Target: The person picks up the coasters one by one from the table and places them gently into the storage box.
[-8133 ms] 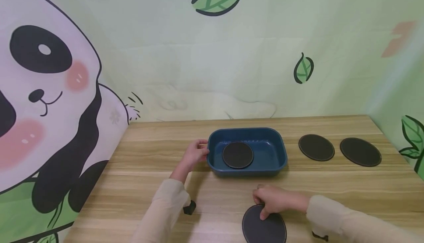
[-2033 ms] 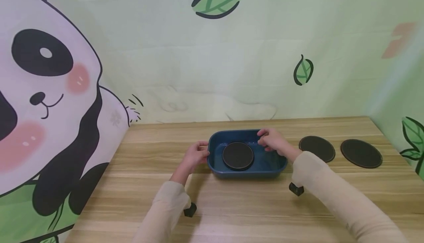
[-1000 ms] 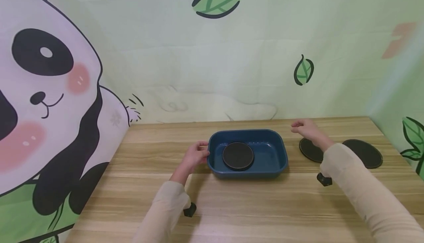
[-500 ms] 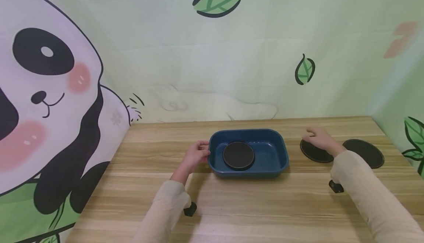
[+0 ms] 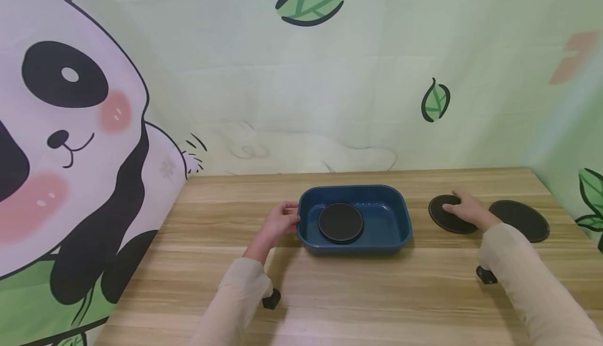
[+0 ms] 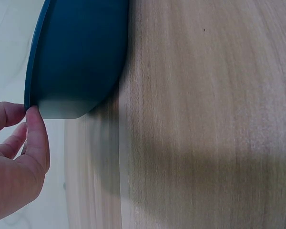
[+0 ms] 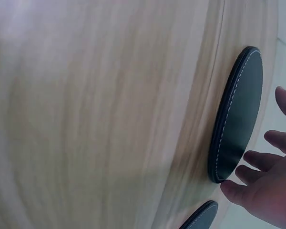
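Observation:
A blue rectangular dish (image 5: 354, 248) stands near the table's back. My left hand (image 5: 278, 219) pinches its left rim between thumb and finger, as the left wrist view shows. Inside the dish, left of its middle, lies a round black coaster (image 5: 341, 222) with a thick, layered edge. Two more black coasters lie flat to the right of the dish. My right hand (image 5: 467, 210) is over the nearer coaster (image 5: 442, 221), partly covering it. In the right wrist view its fingers spread, with the tips right by that coaster's stitched edge (image 7: 222, 129).
The other coaster (image 5: 520, 220) lies farther right, close behind my right wrist. A pale backdrop with a panda (image 5: 85, 157) and leaves rises behind the wood-grain table (image 5: 339, 293). A black wrist device (image 5: 271, 299) hangs under my left sleeve.
My right hand set a coaster from the front of the table into the dish, then moved right, over the nearer coaster on the table. The left hand has stayed at the rim.

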`<control>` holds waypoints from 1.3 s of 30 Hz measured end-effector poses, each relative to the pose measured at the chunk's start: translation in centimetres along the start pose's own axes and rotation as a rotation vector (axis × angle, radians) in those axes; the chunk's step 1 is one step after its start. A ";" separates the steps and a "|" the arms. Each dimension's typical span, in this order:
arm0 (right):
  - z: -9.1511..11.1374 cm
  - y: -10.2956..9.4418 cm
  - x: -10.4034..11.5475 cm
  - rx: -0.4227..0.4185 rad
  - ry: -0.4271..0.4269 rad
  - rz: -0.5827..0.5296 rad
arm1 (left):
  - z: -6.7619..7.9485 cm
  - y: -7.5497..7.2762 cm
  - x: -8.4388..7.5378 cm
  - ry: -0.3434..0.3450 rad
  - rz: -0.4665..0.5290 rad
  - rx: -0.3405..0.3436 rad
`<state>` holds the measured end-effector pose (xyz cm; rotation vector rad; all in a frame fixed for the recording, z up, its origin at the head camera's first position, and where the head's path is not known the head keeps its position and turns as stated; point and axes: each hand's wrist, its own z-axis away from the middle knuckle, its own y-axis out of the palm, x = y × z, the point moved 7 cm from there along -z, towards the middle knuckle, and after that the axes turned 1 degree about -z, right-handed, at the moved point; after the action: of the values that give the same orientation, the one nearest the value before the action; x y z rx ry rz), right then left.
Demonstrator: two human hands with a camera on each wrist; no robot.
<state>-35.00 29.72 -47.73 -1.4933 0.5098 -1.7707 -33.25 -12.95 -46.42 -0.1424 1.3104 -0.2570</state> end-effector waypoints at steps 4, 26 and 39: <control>0.3 -0.3 -0.5 -0.012 0.040 -0.012 | 0.0 0.0 0.0 -0.007 -0.004 -0.008; 0.3 -0.4 -1.9 -0.032 0.056 0.085 | 0.0 0.0 0.1 -0.016 0.008 -0.013; 0.6 -0.6 -1.2 -0.079 0.093 0.102 | 0.4 0.0 -0.3 -0.025 0.001 -0.003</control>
<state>-34.59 31.08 -47.96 -1.4169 0.6984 -1.7644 -32.95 -12.88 -46.06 -0.1472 1.2856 -0.2519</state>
